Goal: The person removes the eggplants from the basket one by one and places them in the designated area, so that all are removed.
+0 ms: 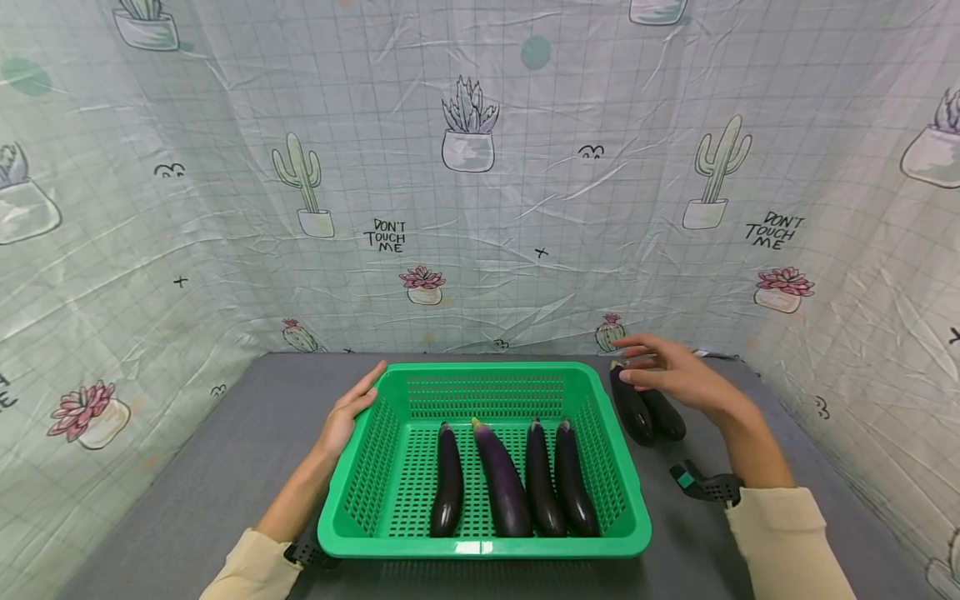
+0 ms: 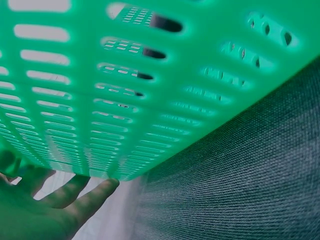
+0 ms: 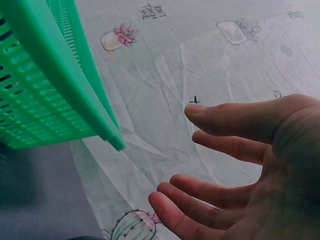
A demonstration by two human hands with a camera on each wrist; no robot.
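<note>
A green plastic basket (image 1: 483, 547) with slotted walls stands on the grey table, and several dark purple eggplants (image 1: 500, 483) lie in it side by side. My left hand (image 1: 347, 417) rests against the basket's left side near the far corner; in the left wrist view its fingers (image 2: 92, 197) extend along the slotted wall. To the right of the basket, two more eggplants (image 1: 632, 407) lie close together on the table. Over their far ends is my right hand (image 1: 671, 371), fingers spread and holding nothing. The right wrist view shows a gap between thumb (image 3: 230, 117) and fingers.
A grey cloth-like surface (image 1: 247, 450) covers the table. Behind it and at both sides hangs a pale curtain (image 1: 540, 208) printed with cacti and potted plants. The basket's right rim (image 1: 626, 467) runs close beside the loose eggplants.
</note>
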